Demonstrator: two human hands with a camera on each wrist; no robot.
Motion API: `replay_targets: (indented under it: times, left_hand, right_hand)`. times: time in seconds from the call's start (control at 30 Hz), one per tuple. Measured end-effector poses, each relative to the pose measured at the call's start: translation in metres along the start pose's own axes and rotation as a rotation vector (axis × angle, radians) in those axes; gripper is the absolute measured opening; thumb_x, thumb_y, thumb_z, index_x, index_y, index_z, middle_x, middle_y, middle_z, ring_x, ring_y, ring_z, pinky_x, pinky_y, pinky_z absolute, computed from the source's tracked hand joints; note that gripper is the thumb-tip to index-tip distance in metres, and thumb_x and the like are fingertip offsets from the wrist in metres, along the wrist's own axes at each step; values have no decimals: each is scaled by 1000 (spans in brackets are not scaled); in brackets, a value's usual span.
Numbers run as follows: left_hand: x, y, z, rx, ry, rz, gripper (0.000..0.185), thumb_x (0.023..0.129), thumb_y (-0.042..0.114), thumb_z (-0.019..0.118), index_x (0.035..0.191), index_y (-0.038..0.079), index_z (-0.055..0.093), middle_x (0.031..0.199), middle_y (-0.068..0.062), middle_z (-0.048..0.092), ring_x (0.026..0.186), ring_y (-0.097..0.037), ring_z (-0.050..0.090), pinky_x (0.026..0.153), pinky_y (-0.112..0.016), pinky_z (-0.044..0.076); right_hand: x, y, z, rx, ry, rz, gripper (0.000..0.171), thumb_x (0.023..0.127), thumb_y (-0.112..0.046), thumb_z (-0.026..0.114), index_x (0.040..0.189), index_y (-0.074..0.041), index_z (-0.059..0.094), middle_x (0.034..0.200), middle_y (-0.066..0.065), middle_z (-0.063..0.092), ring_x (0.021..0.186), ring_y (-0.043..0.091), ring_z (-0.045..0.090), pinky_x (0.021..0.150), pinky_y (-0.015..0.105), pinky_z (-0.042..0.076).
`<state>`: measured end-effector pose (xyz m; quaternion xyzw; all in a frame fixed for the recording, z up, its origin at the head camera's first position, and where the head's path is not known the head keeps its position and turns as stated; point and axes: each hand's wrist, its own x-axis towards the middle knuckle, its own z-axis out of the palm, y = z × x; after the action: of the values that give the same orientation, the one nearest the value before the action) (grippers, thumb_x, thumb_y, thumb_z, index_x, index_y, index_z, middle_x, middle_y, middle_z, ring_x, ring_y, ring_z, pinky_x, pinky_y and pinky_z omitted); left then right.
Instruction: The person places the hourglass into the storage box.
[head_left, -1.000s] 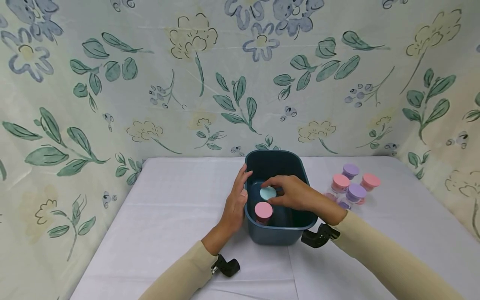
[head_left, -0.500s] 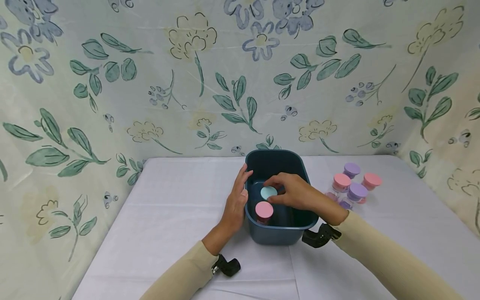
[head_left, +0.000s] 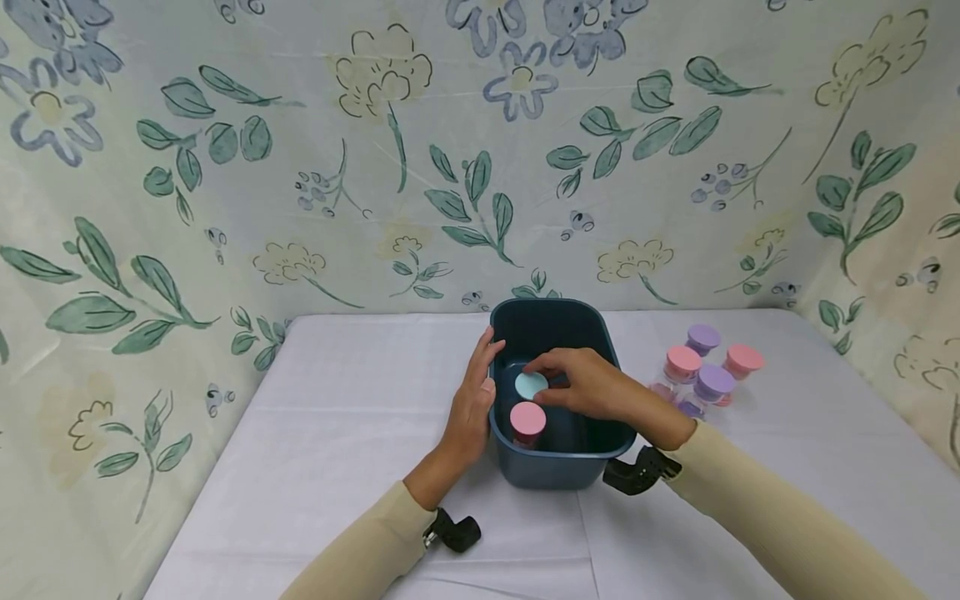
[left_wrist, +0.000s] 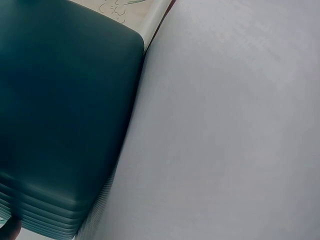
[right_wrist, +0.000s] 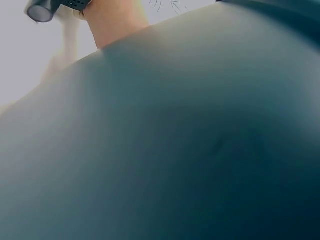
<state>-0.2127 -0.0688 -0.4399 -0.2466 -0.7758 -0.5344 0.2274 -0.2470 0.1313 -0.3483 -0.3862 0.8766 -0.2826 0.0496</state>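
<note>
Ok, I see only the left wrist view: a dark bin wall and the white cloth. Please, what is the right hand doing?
Observer: The right hand reaches inside the dark blue bin and its fingers pinch a jar with a light blue lid.
Operator: Is anything else in the bin?
Observer: Yes, a jar with a pink lid stands upright just in front of it.
Operator: And my left hand?
Observer: The left hand lies flat against the bin's left wall, fingers straight.
Operator: Are more jars outside?
Observer: Four, right of the bin: two purple lids, two pink lids.
</note>
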Motion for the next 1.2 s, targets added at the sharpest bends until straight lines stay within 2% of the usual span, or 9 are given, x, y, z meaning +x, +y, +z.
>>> replay_targets:
  times: [0.2, 0.33, 0.5, 0.8, 0.9, 1.07, 1.2]
  left_hand:
    - [0, 1, 0, -12, -3, -4, 56, 100, 32, 22, 152, 12, 27, 161, -4, 13, 146, -21, 18, 111, -61, 21]
    - [-1, 0, 0, -14, -4, -13, 56, 100, 34, 22, 151, 12, 28, 161, -3, 12, 146, -21, 17, 111, -61, 20]
    - [-1, 1, 0, -16, -6, -18, 57, 100, 35, 22, 151, 10, 27, 161, -2, 12, 146, -19, 17, 112, -60, 19]
    - [-1, 1, 0, -9, -4, -26, 57, 100, 43, 21, 152, 18, 28, 162, 1, 12, 146, -18, 16, 112, -59, 20]
    - [-1, 1, 0, -16, -1, -23, 56, 101, 39, 21, 152, 18, 28, 162, 0, 12, 146, -19, 16, 111, -61, 19]
    - [-1, 2, 0, -19, -5, -36, 54, 98, 25, 25, 151, 19, 28, 162, 1, 12, 147, -18, 15, 112, -61, 18]
    - [1, 28, -6, -32, -13, -52, 55, 95, 12, 27, 149, 4, 30, 160, -12, 14, 146, -29, 17, 111, -62, 18]
  right_hand:
    - [0, 0, -1, 17, -29, 4, 35, 86, -13, 71, 121, -5, 67, 116, 13, 68, 95, 21, 67, 81, 36, 56]
    - [0, 1, 0, -6, -50, -34, 35, 89, -12, 68, 124, -6, 66, 116, 12, 68, 92, 18, 65, 81, 35, 56]
    - [0, 1, 1, -11, -59, -61, 36, 90, -11, 66, 126, -5, 64, 119, 13, 66, 98, 20, 66, 85, 38, 55]
    - [0, 0, 0, 12, -54, -12, 36, 90, -13, 65, 126, -5, 64, 119, 13, 66, 95, 19, 65, 84, 39, 55]
    - [0, -1, 0, 14, -48, -6, 36, 91, -13, 65, 126, -6, 64, 120, 14, 66, 96, 20, 65, 84, 39, 55]
    - [-1, 0, -1, 38, -15, -18, 35, 91, -12, 65, 124, -4, 64, 121, 14, 65, 100, 23, 66, 85, 40, 55]
    - [-2, 0, -1, 50, 16, -31, 34, 91, -11, 65, 123, -3, 64, 126, 16, 62, 107, 28, 65, 89, 43, 53]
